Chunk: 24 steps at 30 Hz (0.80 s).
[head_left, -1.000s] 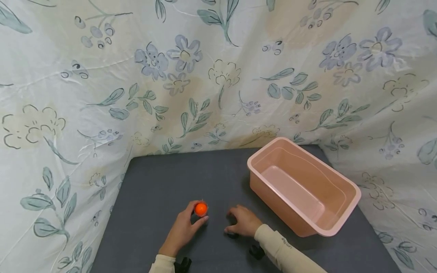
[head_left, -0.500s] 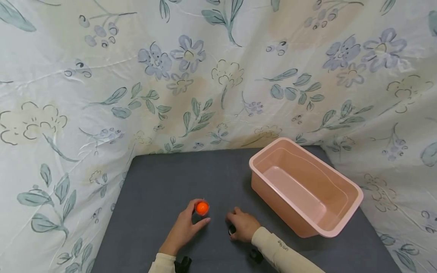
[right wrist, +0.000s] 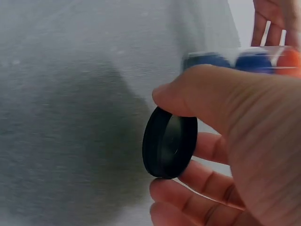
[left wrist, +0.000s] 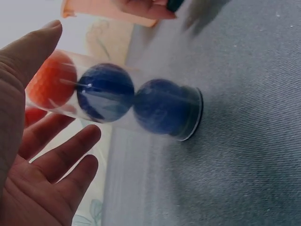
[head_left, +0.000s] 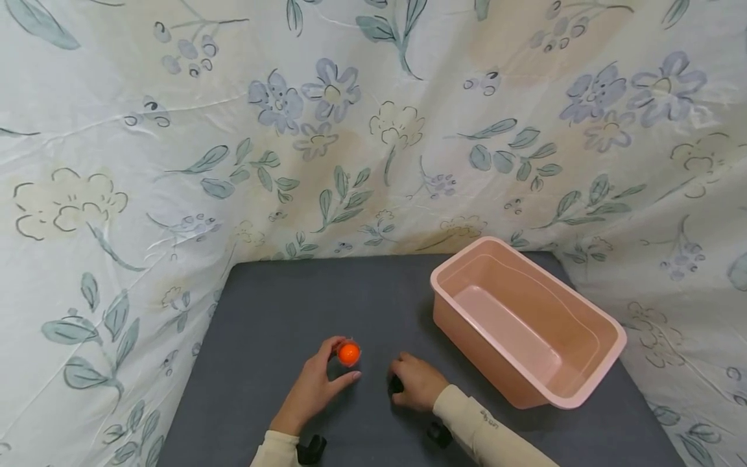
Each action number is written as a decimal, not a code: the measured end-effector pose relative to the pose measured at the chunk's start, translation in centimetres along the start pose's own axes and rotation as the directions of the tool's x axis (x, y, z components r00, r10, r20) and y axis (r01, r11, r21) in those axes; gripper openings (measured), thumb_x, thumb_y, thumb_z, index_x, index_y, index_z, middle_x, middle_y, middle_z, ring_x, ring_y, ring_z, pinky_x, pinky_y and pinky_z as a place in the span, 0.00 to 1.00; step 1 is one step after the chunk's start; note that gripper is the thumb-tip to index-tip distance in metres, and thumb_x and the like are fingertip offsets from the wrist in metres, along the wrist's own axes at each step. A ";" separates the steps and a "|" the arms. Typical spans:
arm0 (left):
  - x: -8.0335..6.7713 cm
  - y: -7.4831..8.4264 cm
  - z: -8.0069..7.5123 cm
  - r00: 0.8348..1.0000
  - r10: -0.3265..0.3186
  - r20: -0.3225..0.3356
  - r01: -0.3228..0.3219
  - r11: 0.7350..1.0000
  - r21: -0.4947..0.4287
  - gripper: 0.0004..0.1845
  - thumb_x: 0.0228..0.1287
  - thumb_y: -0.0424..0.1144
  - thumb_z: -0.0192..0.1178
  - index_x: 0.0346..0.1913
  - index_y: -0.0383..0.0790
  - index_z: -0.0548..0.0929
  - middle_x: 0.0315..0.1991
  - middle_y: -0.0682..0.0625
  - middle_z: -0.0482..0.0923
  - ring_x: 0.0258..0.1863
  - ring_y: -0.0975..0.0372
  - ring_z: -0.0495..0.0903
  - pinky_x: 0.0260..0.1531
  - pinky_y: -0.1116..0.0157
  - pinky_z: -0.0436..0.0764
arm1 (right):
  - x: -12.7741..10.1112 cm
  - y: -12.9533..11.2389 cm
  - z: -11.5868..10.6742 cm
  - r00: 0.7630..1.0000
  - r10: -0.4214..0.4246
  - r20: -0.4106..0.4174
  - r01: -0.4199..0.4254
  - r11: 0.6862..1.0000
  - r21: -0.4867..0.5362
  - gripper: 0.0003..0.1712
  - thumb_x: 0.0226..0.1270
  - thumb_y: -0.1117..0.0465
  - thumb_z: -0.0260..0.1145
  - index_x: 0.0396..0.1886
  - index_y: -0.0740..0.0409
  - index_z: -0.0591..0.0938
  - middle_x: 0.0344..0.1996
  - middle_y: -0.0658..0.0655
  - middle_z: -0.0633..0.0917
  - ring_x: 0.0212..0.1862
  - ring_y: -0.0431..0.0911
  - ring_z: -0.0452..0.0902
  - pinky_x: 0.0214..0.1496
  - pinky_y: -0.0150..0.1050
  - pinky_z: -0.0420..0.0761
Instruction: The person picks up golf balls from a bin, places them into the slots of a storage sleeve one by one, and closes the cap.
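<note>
A clear tube (left wrist: 194, 113) stands upright on the dark table, with an orange ball (head_left: 349, 353) at its top and two blue balls (left wrist: 106, 92) below. My left hand (head_left: 312, 389) curves its thumb and index finger round the tube's upper part, while the other fingers spread loosely beside it. To the right, my right hand (head_left: 419, 383) holds a round black lid (right wrist: 155, 148) on edge between thumb and fingers, its hollow side facing the palm. The lid is close to the table and apart from the tube; in the head view it is mostly hidden.
A pink rectangular bin (head_left: 508, 389) stands at the right of the dark table (head_left: 280, 305), beyond my right hand. Floral cloth (head_left: 373, 130) hangs behind and along both sides. Black wrist straps (head_left: 438, 433) sit under the cuffs.
My right hand has taken the black lid between thumb and fingers and turned it on edge. The left hand stays at the tube. The head view has shifted slightly.
</note>
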<state>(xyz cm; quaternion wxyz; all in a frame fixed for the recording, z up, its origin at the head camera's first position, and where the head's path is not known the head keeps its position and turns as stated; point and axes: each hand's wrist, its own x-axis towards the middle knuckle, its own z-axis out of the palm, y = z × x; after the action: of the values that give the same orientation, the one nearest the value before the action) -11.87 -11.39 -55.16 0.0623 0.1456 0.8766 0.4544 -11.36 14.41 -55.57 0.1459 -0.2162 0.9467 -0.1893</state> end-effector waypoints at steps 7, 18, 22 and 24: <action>-0.2 0.7 -0.7 1.000 0.001 -0.027 -0.001 1.000 0.021 0.41 0.59 0.55 0.76 0.72 0.52 0.69 0.67 0.52 0.78 0.66 0.56 0.79 0.67 0.45 0.76 | -0.1 -1.1 -2.7 0.995 -0.041 -0.096 0.047 0.997 0.062 0.19 0.58 0.56 0.79 0.46 0.52 0.82 0.36 0.50 0.77 0.33 0.40 0.71 0.35 0.35 0.75; -0.4 1.9 -1.9 0.999 0.034 -0.035 -0.034 0.999 -0.001 0.39 0.59 0.61 0.73 0.72 0.57 0.70 0.69 0.55 0.77 0.66 0.59 0.79 0.67 0.45 0.76 | -0.3 -3.7 -6.2 0.966 -0.122 -0.229 0.148 0.984 0.098 0.19 0.66 0.55 0.74 0.55 0.52 0.83 0.39 0.50 0.80 0.34 0.38 0.71 0.35 0.30 0.75; -0.5 2.1 -2.0 0.998 0.047 -0.038 -0.047 0.999 -0.006 0.38 0.61 0.62 0.71 0.71 0.57 0.71 0.68 0.54 0.78 0.66 0.58 0.79 0.66 0.43 0.76 | -0.4 -4.6 -6.7 0.951 -0.136 -0.276 0.171 0.979 0.107 0.19 0.66 0.55 0.74 0.55 0.51 0.82 0.40 0.50 0.81 0.35 0.40 0.74 0.37 0.31 0.77; -0.5 2.1 -2.0 0.998 0.051 -0.041 -0.051 0.999 -0.006 0.37 0.63 0.63 0.69 0.71 0.57 0.71 0.68 0.53 0.78 0.65 0.58 0.79 0.65 0.43 0.77 | -0.5 -5.0 -6.7 0.944 -0.130 -0.302 0.170 0.979 0.111 0.19 0.65 0.55 0.75 0.54 0.50 0.82 0.40 0.49 0.81 0.35 0.41 0.75 0.37 0.31 0.78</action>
<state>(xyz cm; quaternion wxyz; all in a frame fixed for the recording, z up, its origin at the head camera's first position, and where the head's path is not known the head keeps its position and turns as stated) -11.46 -11.96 -52.26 0.0334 0.1584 0.8722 0.4616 -11.62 12.46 -47.41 0.0032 -0.2469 0.9234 -0.2938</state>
